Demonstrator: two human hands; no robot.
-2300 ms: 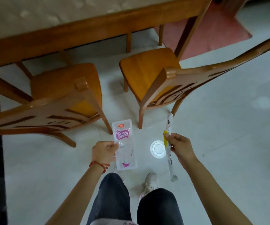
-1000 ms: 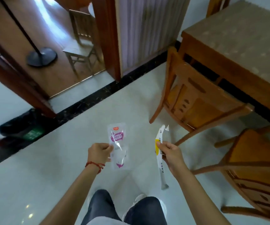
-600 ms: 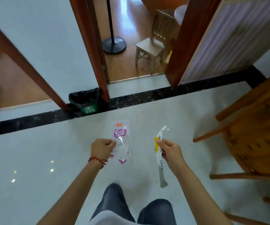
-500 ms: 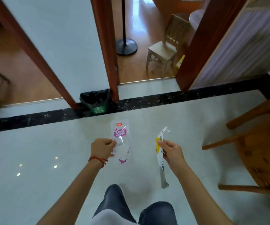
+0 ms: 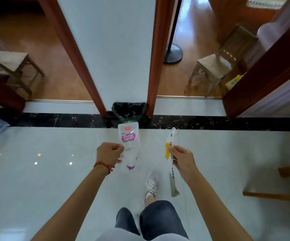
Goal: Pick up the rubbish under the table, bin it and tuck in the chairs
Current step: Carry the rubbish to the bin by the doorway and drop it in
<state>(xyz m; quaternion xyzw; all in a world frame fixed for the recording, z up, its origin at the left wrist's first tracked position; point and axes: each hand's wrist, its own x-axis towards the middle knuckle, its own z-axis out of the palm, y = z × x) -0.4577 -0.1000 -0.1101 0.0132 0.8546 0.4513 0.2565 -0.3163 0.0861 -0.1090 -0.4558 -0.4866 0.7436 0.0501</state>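
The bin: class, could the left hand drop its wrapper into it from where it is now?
Probably not yet. The left hand grips the wrapper above bare floor, short of the bin by the wall. Nothing blocks the way ahead.

Two hands show at mid-frame, the left hand [image 5: 109, 154] and the right hand [image 5: 181, 160], each pinching one wrapper: two wrappers, a clear pouch [image 5: 129, 146] and a long sachet [image 5: 171, 164]. One black-lined bin [image 5: 128, 110] stands at upper centre. Two small wooden seats appear: a stool [image 5: 12, 66] upper left, a chair [image 5: 222, 63] upper right. One lamp stand base [image 5: 173, 53].
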